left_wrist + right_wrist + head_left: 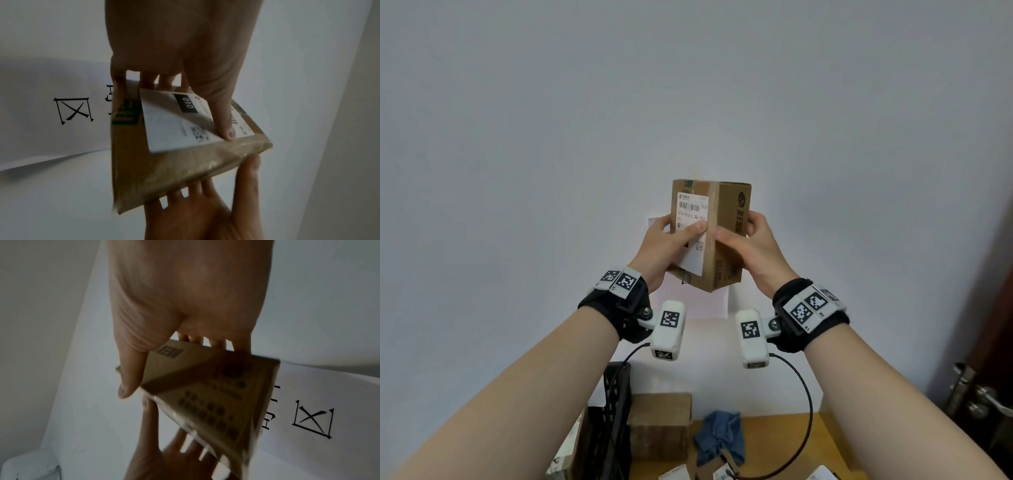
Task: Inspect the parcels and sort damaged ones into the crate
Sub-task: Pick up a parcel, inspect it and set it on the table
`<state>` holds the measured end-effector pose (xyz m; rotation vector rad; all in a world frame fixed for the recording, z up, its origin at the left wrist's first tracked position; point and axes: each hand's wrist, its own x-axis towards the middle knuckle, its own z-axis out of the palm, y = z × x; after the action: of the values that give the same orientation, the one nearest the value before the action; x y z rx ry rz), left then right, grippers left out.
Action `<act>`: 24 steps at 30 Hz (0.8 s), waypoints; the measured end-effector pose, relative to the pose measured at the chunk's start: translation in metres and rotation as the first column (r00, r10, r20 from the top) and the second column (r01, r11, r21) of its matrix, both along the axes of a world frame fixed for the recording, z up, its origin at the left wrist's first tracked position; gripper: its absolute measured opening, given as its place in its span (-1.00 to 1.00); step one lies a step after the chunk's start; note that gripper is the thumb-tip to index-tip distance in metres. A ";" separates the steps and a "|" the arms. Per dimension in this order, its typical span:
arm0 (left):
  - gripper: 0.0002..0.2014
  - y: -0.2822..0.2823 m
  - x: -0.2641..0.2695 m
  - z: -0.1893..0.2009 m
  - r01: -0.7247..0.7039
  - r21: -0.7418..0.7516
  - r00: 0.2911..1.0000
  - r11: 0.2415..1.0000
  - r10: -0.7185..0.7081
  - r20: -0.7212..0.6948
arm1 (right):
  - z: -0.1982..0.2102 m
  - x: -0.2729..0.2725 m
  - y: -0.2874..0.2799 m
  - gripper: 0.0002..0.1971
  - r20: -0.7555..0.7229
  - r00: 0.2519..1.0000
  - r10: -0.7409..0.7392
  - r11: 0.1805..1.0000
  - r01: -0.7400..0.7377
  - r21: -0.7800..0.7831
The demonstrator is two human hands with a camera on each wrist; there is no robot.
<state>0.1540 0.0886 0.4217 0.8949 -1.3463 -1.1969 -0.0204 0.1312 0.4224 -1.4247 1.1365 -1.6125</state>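
A small brown cardboard parcel (726,236) with a white shipping label (693,212) is held up in front of the wall, one vertical corner towards me. My left hand (671,240) grips its left side, thumb pressed on the label, whose lower part stands off the box. My right hand (751,246) grips the right side, thumb at the front corner and fingers behind. In the left wrist view the parcel (164,170) shows clear tape along its edges, the thumb (224,120) on the label. In the right wrist view the parcel (216,394) shows printed marks. A black crate (606,425) stands below left.
A wooden table (784,445) lies below, with another brown parcel (659,425) beside the crate, a crumpled blue cloth (720,438) and several labelled parcels at the bottom edge. A paper sheet (51,110) with printed characters hangs on the wall behind. A door with a metal handle (983,397) is at right.
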 end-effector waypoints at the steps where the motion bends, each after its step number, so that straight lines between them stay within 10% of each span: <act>1: -0.32 0.001 -0.001 -0.001 -0.004 -0.025 1.000 1.000 0.005 0.010 | 0.000 0.001 0.000 0.05 -0.011 1.000 0.005 1.000 -0.005 0.005; 12: -0.54 0.009 0.011 0.009 0.036 -0.036 0.998 0.999 -0.038 -0.052 | 0.008 -0.010 0.005 -0.43 0.199 0.979 0.042 0.999 -0.041 -0.007; 24: -0.11 0.001 0.008 0.005 -0.010 -0.122 1.000 0.992 0.007 -0.022 | -0.002 -0.018 0.001 -0.71 0.145 0.985 -0.097 0.995 0.099 -0.006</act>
<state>0.1621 0.0899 0.4266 0.7979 -1.3818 -1.1025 -0.0384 0.1319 0.4203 -1.2543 1.1283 -1.7641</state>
